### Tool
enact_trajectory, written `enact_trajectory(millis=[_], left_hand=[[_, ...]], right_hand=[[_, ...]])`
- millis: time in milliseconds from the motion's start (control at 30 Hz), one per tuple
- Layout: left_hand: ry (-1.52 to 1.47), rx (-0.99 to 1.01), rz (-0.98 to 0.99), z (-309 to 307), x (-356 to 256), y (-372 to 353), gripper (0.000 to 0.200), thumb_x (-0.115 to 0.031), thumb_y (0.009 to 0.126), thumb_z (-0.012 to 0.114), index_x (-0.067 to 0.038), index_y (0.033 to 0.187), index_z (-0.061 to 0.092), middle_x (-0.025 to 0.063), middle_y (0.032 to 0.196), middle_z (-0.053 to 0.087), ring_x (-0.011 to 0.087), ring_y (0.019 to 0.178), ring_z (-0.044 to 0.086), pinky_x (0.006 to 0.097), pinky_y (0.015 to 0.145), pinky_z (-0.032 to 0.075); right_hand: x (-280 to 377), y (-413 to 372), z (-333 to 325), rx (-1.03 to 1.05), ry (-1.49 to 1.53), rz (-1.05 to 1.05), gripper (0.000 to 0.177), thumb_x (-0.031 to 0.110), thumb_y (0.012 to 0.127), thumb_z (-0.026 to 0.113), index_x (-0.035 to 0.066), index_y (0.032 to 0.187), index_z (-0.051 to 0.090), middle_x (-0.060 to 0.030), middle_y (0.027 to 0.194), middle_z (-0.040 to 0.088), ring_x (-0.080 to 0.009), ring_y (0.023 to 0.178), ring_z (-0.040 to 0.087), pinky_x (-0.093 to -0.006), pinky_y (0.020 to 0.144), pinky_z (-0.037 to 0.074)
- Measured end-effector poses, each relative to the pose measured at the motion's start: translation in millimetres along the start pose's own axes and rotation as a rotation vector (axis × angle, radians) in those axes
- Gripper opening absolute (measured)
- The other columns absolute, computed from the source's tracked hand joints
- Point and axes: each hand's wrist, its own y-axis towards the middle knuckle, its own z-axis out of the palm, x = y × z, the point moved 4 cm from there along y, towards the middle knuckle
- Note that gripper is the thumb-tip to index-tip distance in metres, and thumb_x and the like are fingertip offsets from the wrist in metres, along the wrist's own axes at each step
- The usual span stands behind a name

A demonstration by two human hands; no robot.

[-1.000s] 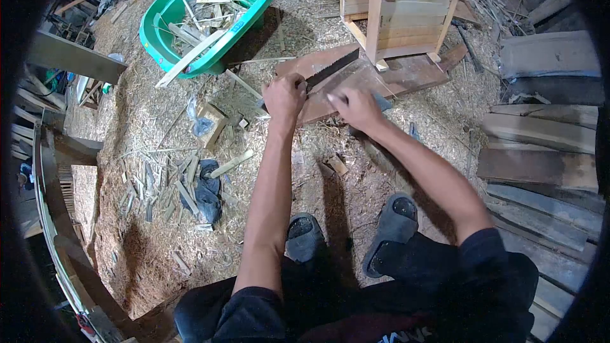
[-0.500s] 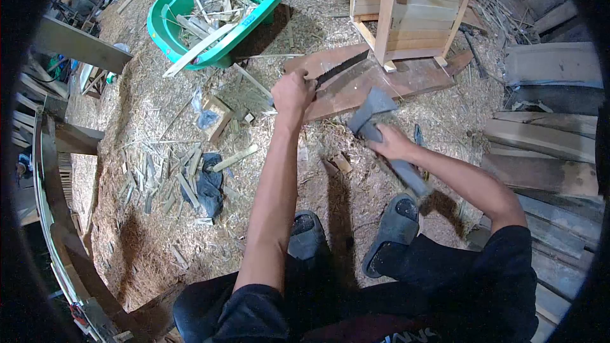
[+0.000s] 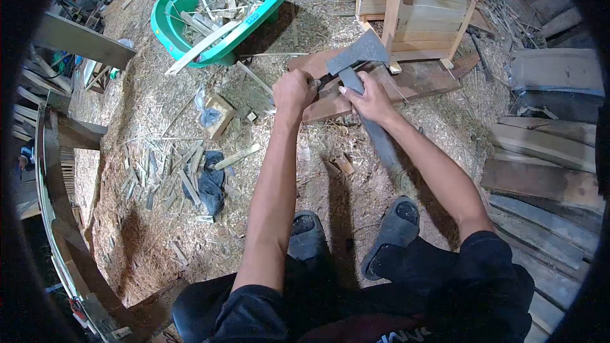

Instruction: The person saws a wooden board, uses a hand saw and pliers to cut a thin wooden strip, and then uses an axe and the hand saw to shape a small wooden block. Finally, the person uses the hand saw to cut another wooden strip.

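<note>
Left hand [image 3: 293, 93]: curled round dark blade [image 3: 326, 80], partly hidden
Right hand [image 3: 375, 100]: wraps axe [image 3: 359, 54] handle near head
Axe: likely head-heavy, stiff; grip upper handle

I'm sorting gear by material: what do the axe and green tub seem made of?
Axe head: probably steel, matte, by its gray face.
Axe handle: perhaps worn wood, though its grayish surface leaves that open.
Green tub: likely plastic, glossy, with a smooth rim.
</note>
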Motion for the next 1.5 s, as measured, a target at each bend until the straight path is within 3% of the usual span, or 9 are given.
enact_trajectory(millis=[100, 200, 333, 567, 867, 967, 1167, 1267, 1500], left_hand=[[-0.009, 0.038, -0.032, -0.5, 0.3, 0.3, 0.020, -0.029, 0.078, 0.067, -0.016, 0.089, 0.078, 0.0164, 0.085, 0.072, 0.0347, 0.081, 0.071, 0.0440, 0.075, 0.057], [-0.007, 0.050, -0.032, -1.5, 2.6, 0.5, 0.020, -0.029, 0.077, 0.068, -0.016, 0.089, 0.078, 0.0166, 0.087, 0.072, 0.0351, 0.081, 0.071, 0.0442, 0.075, 0.057], [0.001, 0.032, -0.025, 1.7, 5.4, 0.3, 0.020, -0.026, 0.075, 0.067, -0.016, 0.089, 0.078, 0.0171, 0.088, 0.072, 0.0354, 0.083, 0.071, 0.0440, 0.077, 0.057], [0.005, 0.136, 0.103, -2.4, 8.0, 2.8, 0.024, -0.020, 0.073, 0.065, -0.016, 0.093, 0.078, 0.0183, 0.091, 0.072, 0.0364, 0.086, 0.070, 0.0452, 0.080, 0.056], [0.036, 0.166, 0.062, 2.2, 12.4, 8.3, 0.031, -0.019, 0.072, 0.068, -0.017, 0.101, 0.077, 0.0171, 0.096, 0.073, 0.0345, 0.091, 0.070, 0.0447, 0.083, 0.057], [0.049, 0.148, 0.067, 0.3, 12.2, 6.7, 0.031, -0.019, 0.072, 0.068, -0.017, 0.101, 0.077, 0.0169, 0.095, 0.073, 0.0343, 0.091, 0.070, 0.0444, 0.083, 0.056], [0.021, 0.070, 0.119, 4.9, 16.6, 7.1, 0.025, -0.022, 0.076, 0.064, -0.017, 0.096, 0.078, 0.0185, 0.088, 0.071, 0.0366, 0.082, 0.070, 0.0464, 0.078, 0.056], [0.027, 0.114, 0.063, -2.1, 9.4, 5.8, 0.027, -0.017, 0.071, 0.066, -0.017, 0.095, 0.078, 0.0180, 0.092, 0.072, 0.0359, 0.089, 0.070, 0.0446, 0.082, 0.057], [0.018, 0.079, 0.089, 3.7, 15.9, 7.7, 0.025, -0.022, 0.075, 0.063, -0.015, 0.094, 0.078, 0.0193, 0.087, 0.071, 0.0377, 0.081, 0.069, 0.0458, 0.078, 0.056]], right_hand=[[-8.9, 3.0, 5.9, -0.108, -0.311, -0.353, 0.035, 0.024, 0.086, 0.072, -0.001, 0.102, 0.054, -0.0156, 0.073, 0.060, -0.0287, 0.066, 0.064, -0.0420, 0.063, 0.049], [-18.3, 4.3, 3.9, 0.005, -0.350, -0.194, 0.034, 0.023, 0.085, 0.072, -0.001, 0.102, 0.053, -0.0209, 0.079, 0.060, -0.0346, 0.076, 0.062, -0.0443, 0.069, 0.047], [-8.4, 0.2, -0.4, -0.092, -0.296, -0.168, 0.033, 0.023, 0.085, 0.072, 0.001, 0.100, 0.053, -0.0219, 0.082, 0.060, -0.0383, 0.074, 0.062, -0.0469, 0.067, 0.046], [-14.2, -6.1, 5.6, -0.182, -0.356, -0.304, 0.035, 0.024, 0.085, 0.073, 0.001, 0.102, 0.054, -0.0200, 0.081, 0.060, -0.0381, 0.073, 0.061, -0.0457, 0.066, 0.047], [-20.6, -16.5, 20.4, -0.279, -0.230, -0.212, 0.034, 0.024, 0.086, 0.071, 0.001, 0.104, 0.053, -0.0218, 0.081, 0.062, -0.0397, 0.074, 0.062, -0.0469, 0.065, 0.047], [-14.6, -17.0, 24.6, -0.144, -0.360, -0.179, 0.035, 0.029, 0.088, 0.072, 0.001, 0.103, 0.056, -0.0161, 0.080, 0.063, -0.0291, 0.072, 0.063, -0.0412, 0.066, 0.049], [-19.4, -14.1, 22.4, -0.318, -0.278, -0.071, 0.034, 0.027, 0.088, 0.070, 0.003, 0.107, 0.055, -0.0191, 0.080, 0.062, -0.0361, 0.074, 0.064, -0.0434, 0.066, 0.049], [-15.8, -21.1, 27.7, -0.173, -0.345, -0.128, 0.034, 0.024, 0.088, 0.068, 0.002, 0.109, 0.055, -0.0207, 0.079, 0.063, -0.0392, 0.074, 0.065, -0.0445, 0.066, 0.049], [-17.5, -21.5, 29.4, -0.325, -0.287, -0.188, 0.032, 0.024, 0.087, 0.068, 0.001, 0.103, 0.053, -0.0264, 0.088, 0.062, -0.0482, 0.085, 0.062, -0.0519, 0.071, 0.047]])
